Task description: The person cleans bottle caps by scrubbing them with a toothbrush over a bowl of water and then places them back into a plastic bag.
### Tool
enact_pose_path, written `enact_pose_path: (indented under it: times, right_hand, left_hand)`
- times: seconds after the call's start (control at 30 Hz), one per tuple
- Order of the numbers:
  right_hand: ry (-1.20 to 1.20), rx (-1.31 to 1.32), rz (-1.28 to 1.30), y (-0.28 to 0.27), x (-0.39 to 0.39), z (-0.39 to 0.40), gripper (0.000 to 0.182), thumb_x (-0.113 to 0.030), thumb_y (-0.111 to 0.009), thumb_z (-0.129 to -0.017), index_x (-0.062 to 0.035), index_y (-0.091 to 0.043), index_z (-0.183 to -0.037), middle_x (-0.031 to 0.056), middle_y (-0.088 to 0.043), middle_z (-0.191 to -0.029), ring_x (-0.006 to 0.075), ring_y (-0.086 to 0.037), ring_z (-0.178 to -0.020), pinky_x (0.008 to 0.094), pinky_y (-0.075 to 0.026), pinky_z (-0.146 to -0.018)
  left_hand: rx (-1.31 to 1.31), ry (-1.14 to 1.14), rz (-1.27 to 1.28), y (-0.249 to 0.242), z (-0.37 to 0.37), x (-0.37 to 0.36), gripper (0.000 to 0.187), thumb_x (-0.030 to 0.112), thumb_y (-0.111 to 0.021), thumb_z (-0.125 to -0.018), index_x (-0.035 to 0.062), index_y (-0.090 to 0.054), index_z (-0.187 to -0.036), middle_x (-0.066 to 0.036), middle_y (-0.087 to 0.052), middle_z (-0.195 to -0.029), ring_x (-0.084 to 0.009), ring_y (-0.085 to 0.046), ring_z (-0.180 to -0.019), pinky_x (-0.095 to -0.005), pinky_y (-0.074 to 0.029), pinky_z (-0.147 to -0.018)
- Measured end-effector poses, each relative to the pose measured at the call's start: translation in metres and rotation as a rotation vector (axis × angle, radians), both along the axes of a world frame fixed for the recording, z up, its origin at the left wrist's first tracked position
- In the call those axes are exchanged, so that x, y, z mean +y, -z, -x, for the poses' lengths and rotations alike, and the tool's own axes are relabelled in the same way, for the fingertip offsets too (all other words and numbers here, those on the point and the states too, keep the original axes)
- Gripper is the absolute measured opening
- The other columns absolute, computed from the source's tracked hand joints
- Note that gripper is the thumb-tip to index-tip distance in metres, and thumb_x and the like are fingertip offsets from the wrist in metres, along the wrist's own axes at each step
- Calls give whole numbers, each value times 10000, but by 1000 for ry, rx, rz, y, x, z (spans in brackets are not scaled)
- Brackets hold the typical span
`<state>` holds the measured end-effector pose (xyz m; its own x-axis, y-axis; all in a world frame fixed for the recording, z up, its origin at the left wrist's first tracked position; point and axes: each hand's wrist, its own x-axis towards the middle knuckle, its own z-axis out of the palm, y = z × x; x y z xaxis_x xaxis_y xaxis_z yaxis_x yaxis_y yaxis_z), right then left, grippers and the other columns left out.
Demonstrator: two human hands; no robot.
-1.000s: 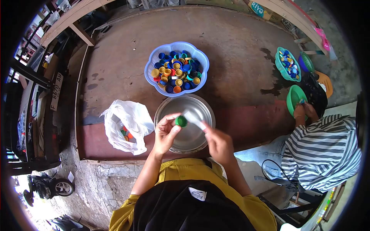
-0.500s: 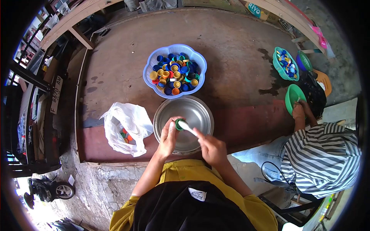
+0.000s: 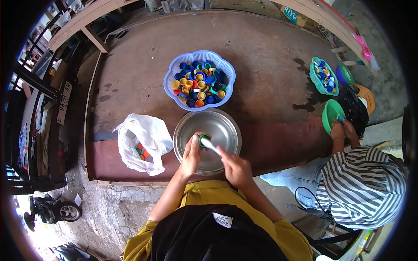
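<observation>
Over the steel bowl [image 3: 234, 130], my left hand [image 3: 191, 157] pinches a green bottle cap [image 3: 203, 138] between thumb and fingers. My right hand [image 3: 236, 168] grips a slim white tool shaped like a toothbrush [image 3: 211, 146], its far end inside the cap. Just beyond the bowl sits a blue plastic basket [image 3: 167, 82] full of blue, yellow, green and red bottle caps. To the left of my left hand, a white plastic bag [image 3: 129, 130] stands open with a few orange and green caps showing in it.
At the right, a co-worker in a striped shirt [image 3: 361, 182] works with both hands at a green bowl [image 3: 328, 113]. Beyond that is a mint-green basket of caps [image 3: 313, 71]. The brown table [image 3: 135, 65] has wooden beams at its far corners.
My hands stay in nearly the same place, with the white tool shifting slightly against the cap. The co-worker's hands have moved a little, and a blue cap now shows in them.
</observation>
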<state>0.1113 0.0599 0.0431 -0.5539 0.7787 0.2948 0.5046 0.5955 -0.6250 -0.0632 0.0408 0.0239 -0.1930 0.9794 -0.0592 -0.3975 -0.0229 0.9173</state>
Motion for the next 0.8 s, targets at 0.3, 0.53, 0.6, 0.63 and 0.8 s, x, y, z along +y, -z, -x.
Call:
enact_pose_path:
  times: [0.3,0.53,0.6,0.63,0.8]
  right_hand:
    - [-6,222,35,11,9,9,410,12,-504,-842,-19,-509,-1250,186,-607,-791,285,-624,-630,331,-495,-577]
    - [-57,126,54,11,10,14,472,0,-527,-823,-130,-507,-1276,129,-603,-765,295,-621,-660,392,-504,-600]
    - [86,290,3,12,16,16,425,25,-502,-831,-39,-511,-1250,167,-614,-788,274,-636,-674,347,-501,-607]
    - [153,370,-17,8,17,20,385,44,-483,-837,29,-519,-1221,197,-617,-792,260,-645,-685,322,-497,-620]
    - [13,300,201,10,14,20,408,15,-490,-859,-16,-490,-1266,146,-582,-736,233,-583,-608,304,-464,-574]
  left_hand:
    - [-157,11,21,9,0,-3,425,331,-255,-1003,-11,-504,-1043,-71,-515,-880,-144,-480,-828,-299,-397,-781]
    - [-285,-142,33,2,-10,-3,401,318,-285,-1002,-12,-501,-1073,-67,-515,-909,-158,-499,-873,-322,-403,-846]
    - [-300,-142,-41,9,-10,-3,397,314,-289,-1002,-12,-501,-1082,-69,-518,-920,-160,-499,-883,-323,-404,-846]
    - [-304,-139,-77,10,-9,-3,395,312,-291,-1002,-12,-501,-1087,-69,-519,-925,-161,-499,-887,-324,-404,-847]
    - [-288,-141,-88,5,-7,-2,393,310,-293,-1001,-17,-496,-1081,-78,-523,-935,-167,-500,-875,-337,-407,-852]
